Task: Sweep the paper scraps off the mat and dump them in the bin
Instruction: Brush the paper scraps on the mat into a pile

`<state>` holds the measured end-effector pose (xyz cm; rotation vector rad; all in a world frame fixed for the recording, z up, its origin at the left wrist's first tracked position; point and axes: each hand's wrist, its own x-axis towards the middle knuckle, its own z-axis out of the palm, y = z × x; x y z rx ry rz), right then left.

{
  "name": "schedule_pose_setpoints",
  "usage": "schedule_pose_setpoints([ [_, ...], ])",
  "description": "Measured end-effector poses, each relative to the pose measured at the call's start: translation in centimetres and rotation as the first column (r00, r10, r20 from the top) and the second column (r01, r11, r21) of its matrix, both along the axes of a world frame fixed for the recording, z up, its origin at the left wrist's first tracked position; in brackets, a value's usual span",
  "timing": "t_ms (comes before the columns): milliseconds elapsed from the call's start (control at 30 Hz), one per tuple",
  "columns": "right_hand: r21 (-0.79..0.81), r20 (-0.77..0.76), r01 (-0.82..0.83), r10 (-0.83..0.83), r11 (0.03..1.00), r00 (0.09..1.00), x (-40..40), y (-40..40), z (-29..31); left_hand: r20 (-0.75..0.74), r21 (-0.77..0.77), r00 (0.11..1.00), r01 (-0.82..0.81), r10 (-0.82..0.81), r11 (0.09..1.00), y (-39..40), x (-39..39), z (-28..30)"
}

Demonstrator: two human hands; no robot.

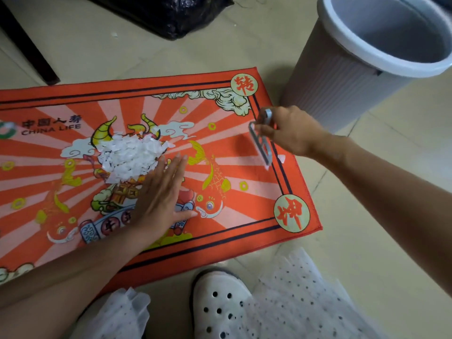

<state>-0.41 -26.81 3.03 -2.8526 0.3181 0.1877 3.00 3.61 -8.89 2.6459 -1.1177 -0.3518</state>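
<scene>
White perforated clog (pixel 221 304) and dotted white skirt fabric (pixel 293 297) at bottom edge, on tiled floor (pixel 367 241) just off the mat's near edge. Red printed mat (pixel 244 167) lies flat on the floor, landmark for everything else. Paper scraps (pixel 129 157), white, heaped in one pile near the mat's middle, over the horned cartoon figure. One or two stray white bits near the mat's right border, under the tool; a single scrap on the floor beyond the mat's far edge. Left hand (pixel 161 199) flat on the mat, fingers (pixel 171 172) straight and together, holding nothing, its fingertip side touching the right edge of the pile. Right hand (pixel 291 130) over the mat's right border, fingers curled round a grey metal scraper-like tool (pixel 261 140); tool blurred, exact type unclear, lower end at or near the mat. Grey bin (pixel 342 77) with white rim stands on the floor just beyond the mat's far right corner, nothing visible inside. Black plastic bag (pixel 171 13) on the floor well past the mat's far edge; dark furniture leg (pixel 29 45) at far left.
</scene>
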Motion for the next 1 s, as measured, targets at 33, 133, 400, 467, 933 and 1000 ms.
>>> schedule_pose_setpoints([
  [33, -0.013, -0.015, 0.018, -0.019, 1.0, 1.0, -0.7, -0.8, 0.2, 0.002, -0.002, 1.0, 0.002, -0.002, 1.0, -0.4, -0.2, 0.0],
  [133, -0.057, -0.016, 0.053, -0.054, 0.997, 0.998, -2.3, -2.8, 0.3, -0.011, -0.016, 1.0, 0.002, -0.002, 1.0, -1.8, -1.0, 0.1],
  [400, -0.034, 0.037, 0.039, -0.038, 0.999, 0.999, -4.6, -4.1, -1.6, -0.008, -0.005, 1.0, 0.007, -0.007, 1.0, -3.0, -1.6, 0.4],
  [467, 0.05, 0.08, 0.102, -0.106, 0.993, 0.991, -4.7, -4.4, -2.1, -0.005, 0.002, 1.0, 0.01, -0.01, 1.0, -2.9, -1.6, 0.4],
  [933, 0.354, 0.058, 0.164, -0.197, 0.921, 0.979, -3.1, -1.5, -2.4, -0.008, 0.015, 1.0, 0.02, -0.02, 1.0, -3.1, -1.6, 0.6],
  [1000, 0.339, 0.073, 0.152, -0.187, 0.928, 0.98, -2.2, -0.2, -2.9, -0.011, 0.009, 1.0, 0.015, -0.015, 1.0, -3.0, -1.6, 0.6],
])
